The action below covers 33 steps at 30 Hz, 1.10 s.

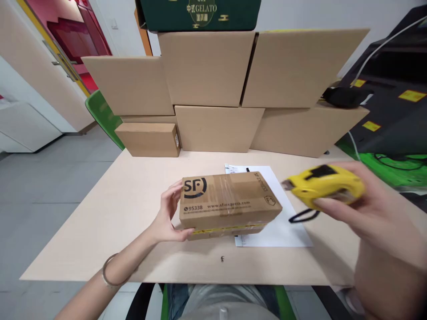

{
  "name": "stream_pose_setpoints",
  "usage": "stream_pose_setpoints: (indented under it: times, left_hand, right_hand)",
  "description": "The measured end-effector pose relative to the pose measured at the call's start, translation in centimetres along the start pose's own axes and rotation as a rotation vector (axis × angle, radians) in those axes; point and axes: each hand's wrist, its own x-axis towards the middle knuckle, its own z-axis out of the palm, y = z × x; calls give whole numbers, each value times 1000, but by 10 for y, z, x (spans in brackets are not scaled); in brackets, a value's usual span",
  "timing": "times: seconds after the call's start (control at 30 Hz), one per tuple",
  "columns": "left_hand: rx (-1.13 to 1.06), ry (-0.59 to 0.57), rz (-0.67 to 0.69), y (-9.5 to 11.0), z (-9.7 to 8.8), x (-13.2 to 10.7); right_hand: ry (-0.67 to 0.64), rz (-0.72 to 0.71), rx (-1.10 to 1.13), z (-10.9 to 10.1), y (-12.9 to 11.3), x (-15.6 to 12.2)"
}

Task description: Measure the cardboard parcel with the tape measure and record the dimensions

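My left hand [170, 218] grips the left end of a brown SF Express cardboard box [227, 195], thumb low on the front side and fingers round the back corner. The box is tilted a little, its printed top and taped middle facing me. A thin yellow strip runs along its front side. At the right, my right hand [370, 209] is closed round a yellow tape measure [323, 183] with a black wrist strap hanging below. The tape measure's metal tip points left towards the box, apart from it. White paper [276, 235] lies on the table beneath the box.
Large brown cartons [213, 129] stand stacked along the back of the table [100, 235]. A smaller brown box [153, 140] sits at back left, and a dark green box [200, 15] tops the stack. A green chair [103, 115] stands behind. Dark equipment [393, 89] is at right.
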Motion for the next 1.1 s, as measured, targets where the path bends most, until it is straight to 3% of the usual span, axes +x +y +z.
stream_pose_setpoints:
  times: [0.1, 0.23, 0.33, 0.47, 0.57, 0.63, 0.83, 0.9, 0.97, 1.1]
  left_hand:
    - [-54, -20, 5, -18, 4, -13]
    - [-40, -72, 7, -27, 2, -23]
    - [7, -72, 15, -32, -1, -30]
    - [39, -78, 47, -36, -4, -33]
    - [84, -129, 80, -32, -5, -26]
    - [103, -157, 89, -28, -7, -20]
    - [105, -167, 62, -20, -9, -14]
    - [101, -168, 55, -20, -8, -14]
    - [103, -167, 52, -21, -8, -14]
    - [122, -164, 50, -24, -7, -15]
  right_hand:
    - [-323, -144, -116, 40, -28, 31]
    - [-675, -171, -251, 101, -58, 60]
    - [-807, -251, -324, 132, -71, 69]
    - [-868, -313, -390, 144, -74, 70]
    - [-834, -275, -389, 131, -64, 68]
    - [-797, -219, -402, 109, -52, 66]
    - [-602, -111, -464, 7, -2, 50]
    - [-538, -45, -489, -18, 13, 42]
    - [-517, 0, -487, -28, 25, 36]
    - [-514, 59, -433, -26, 35, 30]
